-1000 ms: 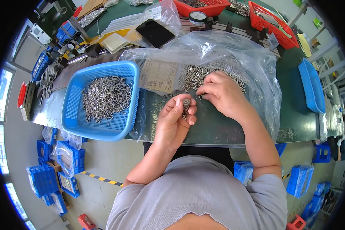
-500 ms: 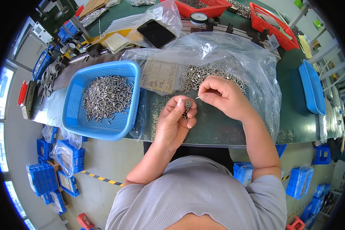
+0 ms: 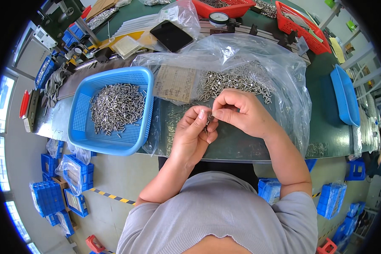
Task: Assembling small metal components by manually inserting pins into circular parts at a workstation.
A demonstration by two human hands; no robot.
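My left hand is closed around a small round metal piece, with thin metal parts sticking out below it between the fingers. Thumb and forefinger of my right hand are pinched together right at that piece; the small metal pin they hold is mostly hidden by the fingertips. Beyond my hands, many small metal pins lie in an open clear plastic bag, beside a brown card label. To the left stands a blue basket holding a heap of similar pins.
Behind the bag lie a black phone and a dial gauge. Red baskets stand at the back, a blue tray at the right edge. The green table's near edge runs just before my body.
My right hand has moved left with the pin, from a short gap away to the round metal piece. My left hand has stayed nearly still, and the piece's round face is now partly covered.
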